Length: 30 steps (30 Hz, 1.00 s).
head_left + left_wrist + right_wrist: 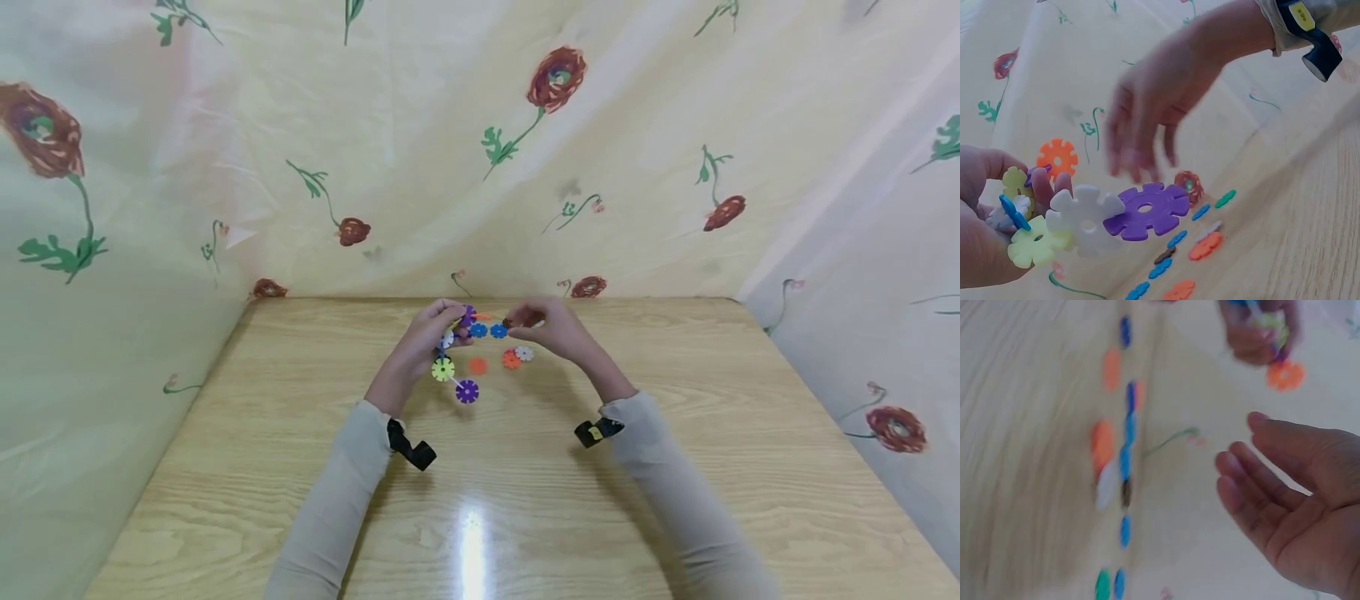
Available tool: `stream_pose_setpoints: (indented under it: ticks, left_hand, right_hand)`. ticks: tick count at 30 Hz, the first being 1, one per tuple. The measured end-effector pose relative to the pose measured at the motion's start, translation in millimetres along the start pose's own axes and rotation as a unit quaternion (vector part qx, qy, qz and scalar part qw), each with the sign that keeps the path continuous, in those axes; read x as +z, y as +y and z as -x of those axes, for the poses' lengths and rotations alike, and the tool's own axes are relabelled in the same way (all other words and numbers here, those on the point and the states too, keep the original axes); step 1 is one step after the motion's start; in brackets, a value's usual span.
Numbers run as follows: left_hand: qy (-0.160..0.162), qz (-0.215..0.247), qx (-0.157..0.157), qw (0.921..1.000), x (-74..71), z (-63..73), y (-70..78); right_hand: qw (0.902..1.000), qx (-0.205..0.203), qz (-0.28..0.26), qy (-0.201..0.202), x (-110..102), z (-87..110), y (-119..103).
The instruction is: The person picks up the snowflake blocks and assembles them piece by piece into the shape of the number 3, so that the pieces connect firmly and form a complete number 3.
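My left hand (420,342) holds a joined chain of slotted, flower-shaped plastic discs, raised above the table. In the left wrist view a purple disc (1147,211) forms the free end, slotted into a white disc (1085,222). A pale yellow disc (1036,242), a blue disc (1015,212) and an orange disc (1057,159) sit closer to the fingers; the palm partly hides the rest. My right hand (1297,506) holds nothing, its fingers loosely extended, apart from the chain. It hovers near the loose discs, blurred in the left wrist view.
Loose discs lie on the wooden table (300,467) toward its back edge: several blue discs (1177,239), a brown disc (1164,255), a green disc (1225,199), an orange disc (512,359) touching a white disc (524,353). A flowered cloth (420,167) hangs behind.
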<state>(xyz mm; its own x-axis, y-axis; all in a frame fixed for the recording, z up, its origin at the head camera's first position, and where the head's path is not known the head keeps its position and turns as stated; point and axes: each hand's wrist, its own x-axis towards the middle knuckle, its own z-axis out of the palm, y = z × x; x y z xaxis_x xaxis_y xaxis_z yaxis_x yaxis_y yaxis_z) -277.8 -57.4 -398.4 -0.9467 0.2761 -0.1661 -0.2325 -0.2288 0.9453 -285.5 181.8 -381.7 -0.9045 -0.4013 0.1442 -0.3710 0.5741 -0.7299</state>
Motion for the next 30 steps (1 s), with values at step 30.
stream_pose_setpoints:
  ticks: [30]
  left_hand:
    - [-0.033,-0.009,0.010,0.9994,-0.9,0.4,-1.4]
  right_hand:
    - [0.9919,0.093,0.059,-0.062,1,1.0,46]
